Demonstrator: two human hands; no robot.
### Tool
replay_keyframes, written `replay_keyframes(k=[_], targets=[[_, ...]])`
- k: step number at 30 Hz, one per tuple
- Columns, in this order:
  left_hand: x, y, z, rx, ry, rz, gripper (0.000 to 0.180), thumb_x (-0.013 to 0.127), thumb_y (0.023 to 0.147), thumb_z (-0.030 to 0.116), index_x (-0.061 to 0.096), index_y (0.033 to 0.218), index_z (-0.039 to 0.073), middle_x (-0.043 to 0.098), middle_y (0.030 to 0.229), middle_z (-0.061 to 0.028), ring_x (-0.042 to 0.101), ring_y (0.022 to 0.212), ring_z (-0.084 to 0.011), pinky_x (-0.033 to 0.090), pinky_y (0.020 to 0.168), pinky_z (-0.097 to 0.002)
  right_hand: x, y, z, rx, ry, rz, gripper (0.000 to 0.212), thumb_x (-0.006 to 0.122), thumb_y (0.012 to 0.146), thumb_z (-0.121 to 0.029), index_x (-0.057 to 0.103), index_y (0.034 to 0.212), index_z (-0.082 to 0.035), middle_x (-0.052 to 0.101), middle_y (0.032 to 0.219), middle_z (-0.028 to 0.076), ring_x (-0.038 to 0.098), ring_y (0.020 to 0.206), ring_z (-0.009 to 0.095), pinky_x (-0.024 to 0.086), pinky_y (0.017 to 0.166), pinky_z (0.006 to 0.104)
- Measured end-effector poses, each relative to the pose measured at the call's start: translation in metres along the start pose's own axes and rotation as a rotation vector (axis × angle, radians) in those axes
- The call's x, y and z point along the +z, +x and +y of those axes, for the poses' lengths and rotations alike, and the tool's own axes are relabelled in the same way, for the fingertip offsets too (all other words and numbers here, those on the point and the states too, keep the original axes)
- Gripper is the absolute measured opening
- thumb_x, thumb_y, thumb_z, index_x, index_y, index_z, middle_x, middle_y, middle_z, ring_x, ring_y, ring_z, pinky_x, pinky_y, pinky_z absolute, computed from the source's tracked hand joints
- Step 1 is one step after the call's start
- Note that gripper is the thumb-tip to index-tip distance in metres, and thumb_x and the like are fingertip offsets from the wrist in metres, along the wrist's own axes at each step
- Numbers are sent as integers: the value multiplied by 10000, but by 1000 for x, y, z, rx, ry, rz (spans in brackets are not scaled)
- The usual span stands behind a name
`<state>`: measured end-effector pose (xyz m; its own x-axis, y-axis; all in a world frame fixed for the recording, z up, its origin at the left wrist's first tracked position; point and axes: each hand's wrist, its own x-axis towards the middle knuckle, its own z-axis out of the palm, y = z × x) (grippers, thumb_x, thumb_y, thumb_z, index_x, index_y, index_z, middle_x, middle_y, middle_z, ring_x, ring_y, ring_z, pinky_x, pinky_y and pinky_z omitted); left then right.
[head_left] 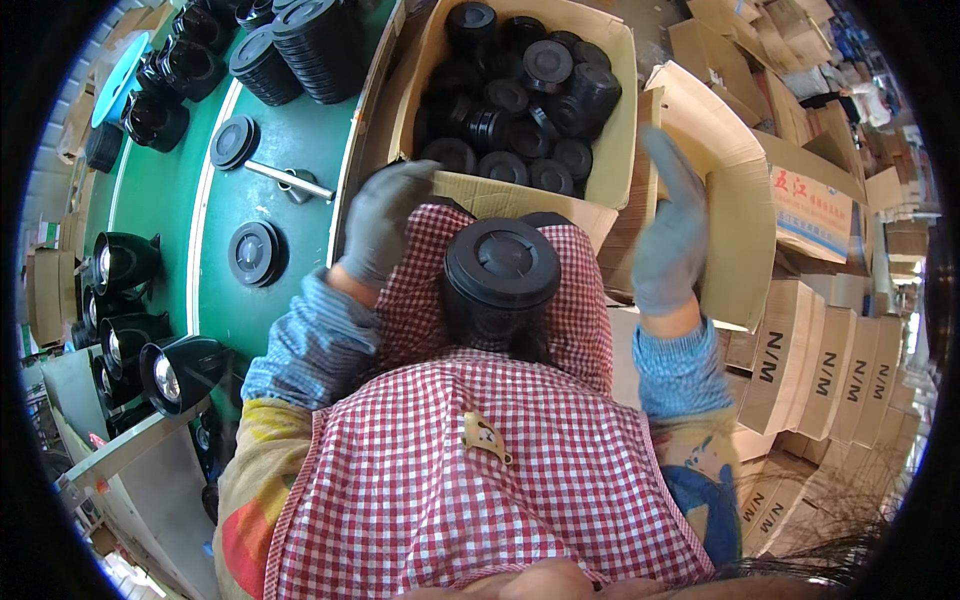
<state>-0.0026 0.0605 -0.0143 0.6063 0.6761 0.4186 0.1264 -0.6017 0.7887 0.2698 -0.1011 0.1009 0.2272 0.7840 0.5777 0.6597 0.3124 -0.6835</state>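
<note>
A stack of round black plastic caps [503,262] stands on my lap, between my knees, over a red-and-white checked apron [420,500]. My left hand [382,222], in a grey glove, is to the left of the stack by the near left corner of a cardboard box [520,198]. Its fingers reach toward the box's edge, partly blurred, and nothing shows in them. Off to the right, my right hand [672,235] is raised in a grey glove, fingers stretched and pointing away, holding nothing. Many loose black caps [507,97] fill the box in front of me.
On the left runs a green work surface [215,290] with two black discs [255,252], a metal rod [290,180] and tall stacks of black parts [320,50]. Black lamp housings [183,372] sit at its near end. Cardboard cartons [780,345] and an opened box [738,200] crowd the right.
</note>
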Motion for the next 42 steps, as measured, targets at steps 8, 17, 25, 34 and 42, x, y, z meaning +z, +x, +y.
replay_keyframes(k=[8, 17, 25, 34, 42], targets=[[38, -13, 47, -747, -996, -81, 488, 431, 1088, 387, 632, 1294, -7, 663, 1276, -163, 627, 1199, -269, 473, 1069, -372, 61, -82, 11, 232, 79, -38, 397, 325, 1105, -202, 596, 1257, 46, 702, 1201, 181, 667, 1129, 299, 514, 1000, 376], [22, -4, 66, -213, -644, -389, 583, 449, 1059, 441, 551, 1395, -23, 573, 1408, -187, 556, 1298, -285, 395, 1134, -381, 47, -94, 34, 415, 255, 11, 767, 509, 981, -611, 501, 1417, 20, 589, 1390, 196, 553, 1301, 344, 420, 1112, 426], [9, 1, 39, -171, -599, -612, 1032, 817, 730, 647, 481, 1460, 1, 442, 1492, -234, 427, 1408, -369, 316, 1189, -446, 48, -75, 14, 414, 530, -389, 1020, 713, 778, -739, 516, 1429, 21, 533, 1432, 202, 495, 1359, 317, 360, 1161, 411], [12, 27, 55, -298, -713, -493, 982, 642, 866, 712, 432, 1492, -15, 525, 1441, -172, 511, 1341, -266, 392, 1139, -388, 49, -52, 12, 547, 776, -195, 897, 757, 810, -643, 587, 1342, 58, 628, 1308, 151, 603, 1213, 231, 474, 1062, 357], [6, 31, 57, -72, -647, -504, 691, 527, 1016, 545, 505, 1437, -3, 534, 1442, -165, 492, 1363, -287, 377, 1136, -409, 44, -52, 14, 586, 893, -203, 906, 812, 759, -612, 600, 1326, 62, 632, 1315, 161, 607, 1224, 244, 482, 1074, 380]])
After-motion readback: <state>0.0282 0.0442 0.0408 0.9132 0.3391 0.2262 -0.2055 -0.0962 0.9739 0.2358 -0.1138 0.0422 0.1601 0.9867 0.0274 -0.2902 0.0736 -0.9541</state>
